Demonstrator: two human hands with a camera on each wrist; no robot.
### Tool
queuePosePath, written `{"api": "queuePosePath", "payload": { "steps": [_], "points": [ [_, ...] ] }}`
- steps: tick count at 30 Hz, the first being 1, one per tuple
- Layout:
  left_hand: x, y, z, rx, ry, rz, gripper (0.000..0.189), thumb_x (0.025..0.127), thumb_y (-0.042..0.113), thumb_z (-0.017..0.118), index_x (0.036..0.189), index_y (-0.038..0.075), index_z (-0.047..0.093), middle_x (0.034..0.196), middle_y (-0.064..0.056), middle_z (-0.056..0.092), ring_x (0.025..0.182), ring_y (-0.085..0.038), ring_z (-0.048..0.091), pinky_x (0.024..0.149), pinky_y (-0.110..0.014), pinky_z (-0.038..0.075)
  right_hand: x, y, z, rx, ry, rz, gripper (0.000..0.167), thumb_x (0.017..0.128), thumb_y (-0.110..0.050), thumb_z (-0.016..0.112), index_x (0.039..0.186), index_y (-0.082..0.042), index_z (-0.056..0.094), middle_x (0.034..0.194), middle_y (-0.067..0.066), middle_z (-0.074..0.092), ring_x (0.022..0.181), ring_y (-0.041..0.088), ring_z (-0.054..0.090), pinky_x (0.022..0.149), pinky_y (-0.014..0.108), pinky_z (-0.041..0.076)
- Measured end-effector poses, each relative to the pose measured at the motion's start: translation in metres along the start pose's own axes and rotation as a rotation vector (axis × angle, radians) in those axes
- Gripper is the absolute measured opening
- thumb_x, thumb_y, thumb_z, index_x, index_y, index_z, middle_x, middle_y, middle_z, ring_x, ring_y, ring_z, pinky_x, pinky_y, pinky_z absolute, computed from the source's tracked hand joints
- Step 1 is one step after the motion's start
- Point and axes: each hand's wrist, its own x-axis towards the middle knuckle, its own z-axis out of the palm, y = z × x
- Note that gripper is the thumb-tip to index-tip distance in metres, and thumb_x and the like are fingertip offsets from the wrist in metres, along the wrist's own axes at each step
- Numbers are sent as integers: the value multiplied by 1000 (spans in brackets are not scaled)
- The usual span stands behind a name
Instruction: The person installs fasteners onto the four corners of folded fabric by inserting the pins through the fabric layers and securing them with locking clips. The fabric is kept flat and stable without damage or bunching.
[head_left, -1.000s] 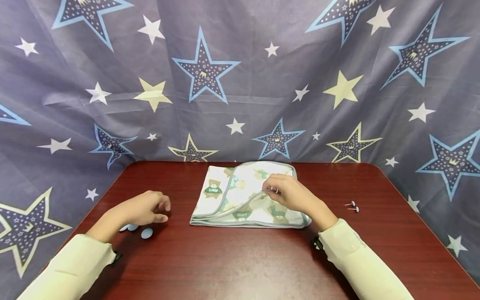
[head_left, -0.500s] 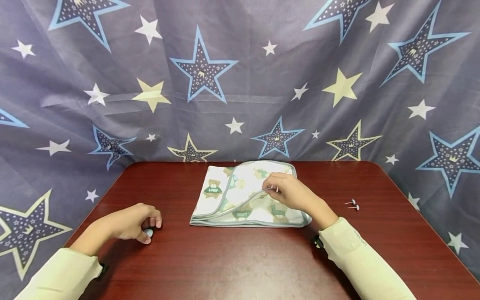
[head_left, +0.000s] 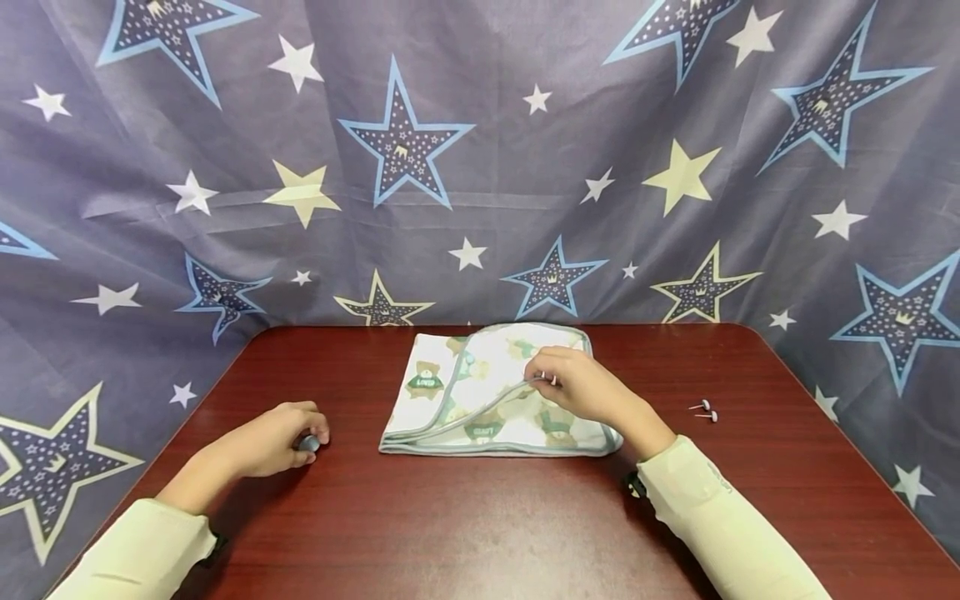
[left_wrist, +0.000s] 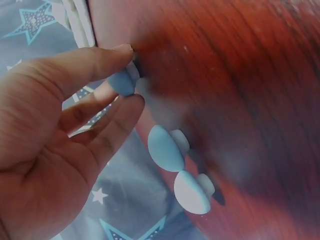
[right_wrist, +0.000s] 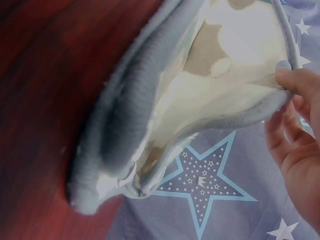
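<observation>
In the head view, my left hand [head_left: 281,437] is over the left side of the table, pinching a blue mushroom-shaped cap [left_wrist: 122,82] between thumb and fingertips. Two similar pieces, a blue cap [left_wrist: 166,148] and a paler cap [left_wrist: 192,193], each with a short round base, lie on the table beside that hand in the left wrist view. With thumb and fingers, my right hand [head_left: 577,383] holds up the grey-trimmed edge of a folded bear-print blanket [head_left: 431,375]. A small pale blue spot shows at the right thumb's tip; I cannot tell what it is.
Two white-headed pins [head_left: 707,411] lie on the dark red wooden table [head_left: 480,525], to the right of the blanket. Behind the table hangs a grey-blue curtain [head_left: 480,208] printed with stars.
My left hand has come down to the caps, taken one between thumb and fingers, and moved slightly forward and right with it. The right hand keeps holding the blanket edge in place.
</observation>
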Motion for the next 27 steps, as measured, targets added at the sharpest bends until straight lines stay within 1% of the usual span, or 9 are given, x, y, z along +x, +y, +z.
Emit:
{"api": "queuePosePath", "payload": {
  "steps": [4, 7, 10, 13, 16, 19, 23, 27],
  "points": [
    [2, 1, 0, -8, 3, 5, 32, 73, -4, 81, 93, 18, 68, 90, 9, 58, 79, -8, 55, 68, -27, 47, -1, 0, 0, -8, 6, -6, 17, 85, 3, 77, 91, -10, 69, 86, -3, 65, 78, 13, 60, 73, 31, 51],
    [4, 1, -1, 11, 20, 10, 32, 73, -5, 80, 93, 17, 68, 91, 9, 58, 80, -10, 55, 69, -29, 48, -1, 0, 1, -7, 9, -12, 16, 85, 3, 77, 91, -10, 69, 86, -3, 65, 78, 13, 60, 73, 31, 51],
    [8, 0, -2, 50, 52, 16, 33, 71, -5, 81, 92, 16, 70, 91, 9, 58, 81, -11, 56, 71, -32, 50, 0, 0, 0, -9, 3, -10, 15, 86, 2, 77, 91, -10, 69, 86, -3, 65, 78, 13, 60, 73, 30, 51],
    [16, 2, -4, 88, 90, 24, 32, 71, -5, 81, 93, 15, 70, 93, 8, 59, 84, -13, 58, 74, -35, 51, 0, -1, -1, -13, -4, -10, 14, 86, 2, 77, 91, -10, 70, 86, -3, 65, 79, 13, 60, 74, 30, 51],
    [27, 5, -7, 112, 128, 35, 30, 72, -4, 81, 94, 13, 70, 94, 6, 59, 87, -17, 58, 76, -39, 51, 0, -1, 0, -17, -2, -17, 15, 86, 2, 78, 90, -10, 69, 86, -3, 65, 79, 14, 60, 73, 30, 51],
    [42, 8, -7, 129, 166, 47, 30, 72, -4, 81, 95, 13, 70, 96, 4, 60, 88, -20, 57, 78, -41, 50, 1, -1, 0, -18, 0, -25, 16, 86, 2, 78, 90, -11, 69, 86, -3, 65, 79, 14, 61, 73, 30, 51],
    [64, 12, -4, 120, 217, 73, 29, 72, -6, 80, 94, 12, 70, 96, 1, 61, 88, -22, 58, 79, -43, 50, 1, -1, -1, -19, -5, -29, 15, 86, 2, 77, 91, -10, 69, 86, -2, 65, 79, 14, 61, 74, 30, 51],
    [87, 20, -1, 96, 255, 65, 25, 74, -5, 77, 94, 10, 71, 99, -3, 64, 92, -26, 60, 83, -45, 50, 1, -1, 0, -17, -2, -29, 13, 87, 2, 77, 91, -8, 70, 86, -2, 65, 79, 14, 61, 74, 30, 51]
  ]
}}
